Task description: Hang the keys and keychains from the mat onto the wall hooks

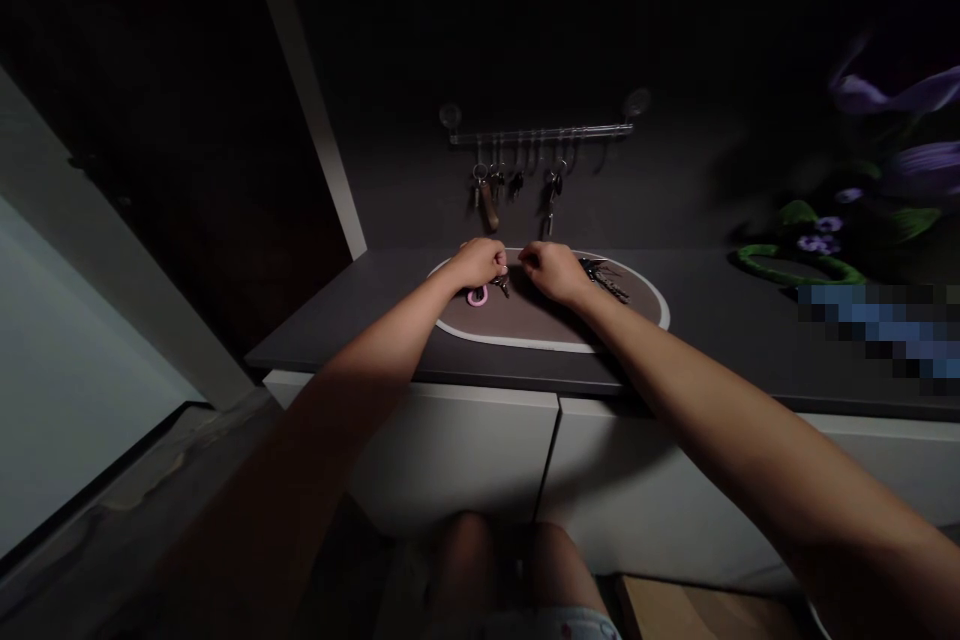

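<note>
My left hand (480, 264) is closed in a pinch over the left part of an oval brown mat (540, 335) with a pale rim. Small keys (502, 287) show just under its fingertips, and a pink loop (478, 296) is beside them below the hand. A short gap away, my right hand (553, 270) has its fingers curled together above the middle of the mat. Whatever it may hold is hidden. Just right of that wrist, a bunch of keys (606, 280) lies on the mat, partly covered by the hand.
On the dark wall behind, a clear rail (541, 134) carries several hooks with hanging keys (555, 185) and a brown key fob (489, 206). Purple flowers (821, 235) with a green ring (799, 270) stand at the right of the dark countertop (720, 350). White cabinet doors (465, 450) are below.
</note>
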`<action>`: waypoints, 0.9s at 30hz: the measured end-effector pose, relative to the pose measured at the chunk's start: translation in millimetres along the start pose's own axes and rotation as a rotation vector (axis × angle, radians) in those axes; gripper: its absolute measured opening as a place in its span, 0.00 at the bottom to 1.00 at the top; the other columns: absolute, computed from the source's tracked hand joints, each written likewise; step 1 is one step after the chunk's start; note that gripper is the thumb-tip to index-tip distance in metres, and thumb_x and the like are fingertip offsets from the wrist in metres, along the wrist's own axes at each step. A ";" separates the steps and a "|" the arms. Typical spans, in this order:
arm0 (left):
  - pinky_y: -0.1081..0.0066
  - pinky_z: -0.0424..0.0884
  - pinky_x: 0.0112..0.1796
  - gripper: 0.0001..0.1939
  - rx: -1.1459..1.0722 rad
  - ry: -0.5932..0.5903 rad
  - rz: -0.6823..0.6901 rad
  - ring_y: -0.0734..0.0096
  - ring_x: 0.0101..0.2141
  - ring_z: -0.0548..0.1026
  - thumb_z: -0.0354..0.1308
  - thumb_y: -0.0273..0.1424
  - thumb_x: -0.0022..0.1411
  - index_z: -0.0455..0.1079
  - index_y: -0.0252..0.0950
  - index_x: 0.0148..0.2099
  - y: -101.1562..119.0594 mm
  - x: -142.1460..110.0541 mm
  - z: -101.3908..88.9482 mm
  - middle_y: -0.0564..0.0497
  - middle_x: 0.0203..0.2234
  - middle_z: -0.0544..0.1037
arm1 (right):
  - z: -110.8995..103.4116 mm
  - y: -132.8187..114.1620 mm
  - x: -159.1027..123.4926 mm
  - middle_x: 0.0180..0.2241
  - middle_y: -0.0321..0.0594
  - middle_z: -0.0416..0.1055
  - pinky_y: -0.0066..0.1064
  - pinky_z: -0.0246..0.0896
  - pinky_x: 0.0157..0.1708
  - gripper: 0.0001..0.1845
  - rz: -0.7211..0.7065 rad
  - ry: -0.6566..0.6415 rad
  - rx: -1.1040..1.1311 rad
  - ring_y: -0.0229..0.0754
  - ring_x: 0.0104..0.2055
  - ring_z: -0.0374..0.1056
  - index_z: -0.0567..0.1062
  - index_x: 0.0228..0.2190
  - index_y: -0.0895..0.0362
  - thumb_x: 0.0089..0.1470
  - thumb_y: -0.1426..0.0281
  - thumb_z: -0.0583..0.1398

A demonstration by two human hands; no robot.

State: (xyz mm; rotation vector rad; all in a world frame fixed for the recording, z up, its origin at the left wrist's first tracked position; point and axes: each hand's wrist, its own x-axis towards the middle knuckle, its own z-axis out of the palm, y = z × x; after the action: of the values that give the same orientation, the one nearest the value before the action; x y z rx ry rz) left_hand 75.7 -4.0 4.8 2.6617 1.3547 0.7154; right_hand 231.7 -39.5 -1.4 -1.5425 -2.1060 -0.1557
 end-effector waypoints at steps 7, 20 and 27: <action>0.75 0.59 0.26 0.02 -0.347 0.067 -0.049 0.79 0.22 0.64 0.58 0.23 0.46 0.70 0.30 0.27 5.9 0.3 -8.6 0.54 0.19 0.69 | -1.8 -0.1 -0.9 0.39 0.47 0.74 0.28 0.57 0.38 0.14 -0.023 -0.024 0.008 0.43 0.40 0.69 0.75 0.38 0.60 0.51 0.73 0.53; 0.76 0.62 0.26 0.04 -0.915 0.121 -0.200 0.80 0.21 0.67 0.60 0.23 0.47 0.67 0.30 0.27 11.8 -0.8 -16.8 0.55 0.17 0.69 | -4.8 0.0 0.1 0.34 0.40 0.74 0.29 0.58 0.39 0.11 0.065 0.094 0.458 0.38 0.36 0.67 0.75 0.34 0.59 0.49 0.68 0.56; 0.76 0.63 0.28 0.06 -1.006 0.138 -0.213 0.82 0.22 0.66 0.61 0.27 0.48 0.67 0.31 0.28 12.3 -0.6 -19.4 0.55 0.20 0.70 | -4.3 1.3 2.8 0.33 0.40 0.73 0.30 0.58 0.40 0.13 0.025 0.136 0.819 0.38 0.36 0.66 0.74 0.31 0.60 0.47 0.63 0.58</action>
State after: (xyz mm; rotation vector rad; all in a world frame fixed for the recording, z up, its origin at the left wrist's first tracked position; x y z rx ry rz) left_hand 76.2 -14.7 25.1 1.6759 0.8967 1.1602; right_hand 233.7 -38.3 3.3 -1.0163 -1.7050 0.5337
